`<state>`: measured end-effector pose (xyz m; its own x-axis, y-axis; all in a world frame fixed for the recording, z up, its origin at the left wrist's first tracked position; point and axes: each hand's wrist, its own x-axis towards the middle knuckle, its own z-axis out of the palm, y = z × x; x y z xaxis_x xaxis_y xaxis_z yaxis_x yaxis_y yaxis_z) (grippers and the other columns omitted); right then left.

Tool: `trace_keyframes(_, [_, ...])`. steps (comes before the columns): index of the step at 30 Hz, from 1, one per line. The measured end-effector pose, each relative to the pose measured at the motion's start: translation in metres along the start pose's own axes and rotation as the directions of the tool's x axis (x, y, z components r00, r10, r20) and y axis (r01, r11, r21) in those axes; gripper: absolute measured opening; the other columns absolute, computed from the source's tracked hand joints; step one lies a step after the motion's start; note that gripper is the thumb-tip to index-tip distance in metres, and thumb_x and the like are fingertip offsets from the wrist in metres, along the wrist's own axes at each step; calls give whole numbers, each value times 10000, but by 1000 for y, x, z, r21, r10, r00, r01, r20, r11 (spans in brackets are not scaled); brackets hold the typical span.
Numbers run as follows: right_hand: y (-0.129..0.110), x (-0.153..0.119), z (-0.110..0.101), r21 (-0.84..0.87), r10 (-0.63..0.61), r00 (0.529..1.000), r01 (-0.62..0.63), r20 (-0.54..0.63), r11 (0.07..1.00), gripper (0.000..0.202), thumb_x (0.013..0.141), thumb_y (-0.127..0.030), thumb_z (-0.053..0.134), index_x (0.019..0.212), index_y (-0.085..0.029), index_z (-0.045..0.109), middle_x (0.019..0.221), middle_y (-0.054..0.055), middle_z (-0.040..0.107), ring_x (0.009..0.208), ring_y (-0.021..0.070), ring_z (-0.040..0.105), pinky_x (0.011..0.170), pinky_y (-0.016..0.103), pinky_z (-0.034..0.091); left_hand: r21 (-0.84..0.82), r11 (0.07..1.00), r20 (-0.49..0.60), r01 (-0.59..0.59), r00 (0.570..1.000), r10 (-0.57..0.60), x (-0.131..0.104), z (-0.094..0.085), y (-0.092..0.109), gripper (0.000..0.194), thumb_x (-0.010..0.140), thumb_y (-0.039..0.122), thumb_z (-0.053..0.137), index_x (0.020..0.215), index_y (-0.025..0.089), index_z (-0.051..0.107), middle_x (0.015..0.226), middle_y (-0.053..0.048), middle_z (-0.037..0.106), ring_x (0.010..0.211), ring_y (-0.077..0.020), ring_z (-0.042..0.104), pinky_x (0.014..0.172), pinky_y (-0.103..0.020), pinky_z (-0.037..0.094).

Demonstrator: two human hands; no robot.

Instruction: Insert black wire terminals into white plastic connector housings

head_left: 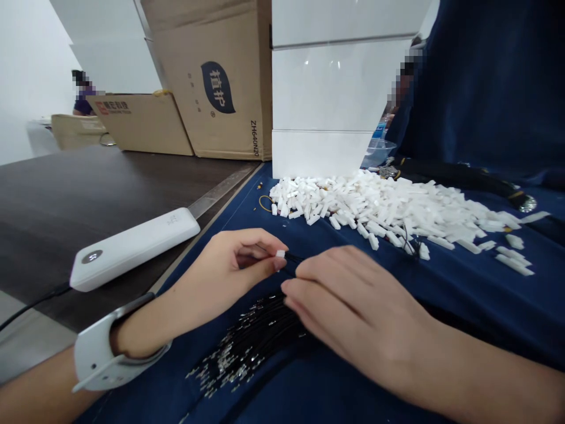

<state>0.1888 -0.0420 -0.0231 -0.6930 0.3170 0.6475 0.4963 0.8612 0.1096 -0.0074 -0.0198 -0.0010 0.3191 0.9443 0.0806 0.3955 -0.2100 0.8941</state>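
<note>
Between its thumb and index finger, my left hand pinches a small white plastic piece. A thin black wire runs from that piece toward my right hand, whose fingers are closed around it. Below both hands lies a bundle of black wires with shiny metal tips fanned out at the lower left. Part of the bundle is hidden behind my right hand and forearm. A large heap of similar white plastic pieces spreads over the blue cloth beyond my hands.
A white power bank with a black cable lies on the dark table at left. Cardboard boxes and a stack of white boxes stand behind. Another bundle of black wires rests at right. Two people are partly visible in the background.
</note>
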Motion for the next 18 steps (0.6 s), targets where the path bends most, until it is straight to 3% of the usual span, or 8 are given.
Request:
trace_keyframes(4, [-8,-7,8,93,-9,959,-18,284,996,136,879,-93,615,776,-166,566,789,9,535,722,170,468,650,322,386,13,1000,-5,0,1000,0,1,-6,-5,66,803,253,711,862,225,710,808,50,746,755,-81,678,712,-143,515])
trace_keyframes(8, [-6,-8,11,177,-3,962,-48,273,983,142,873,-32,592,795,-150,570,812,0,523,731,151,449,658,307,383,-71,997,24,40,999,-38,2,-9,-7,63,802,260,727,859,238,717,800,60,746,763,-66,679,708,-120,507])
trace_keyframes(12, [-4,-5,11,302,27,956,-119,293,946,158,948,-119,522,809,-136,596,807,18,554,764,167,480,697,315,417,-153,985,54,80,996,-72,3,-9,-7,51,797,242,736,847,237,726,797,58,744,759,-54,672,710,-106,503])
trace_keyframes(18, [-5,-1,8,422,139,937,-273,321,864,194,955,-112,489,784,-126,579,805,32,565,740,148,512,696,281,455,-152,984,55,97,994,-89,3,-10,-7,52,799,238,737,850,231,725,802,54,741,756,-50,674,718,-100,503])
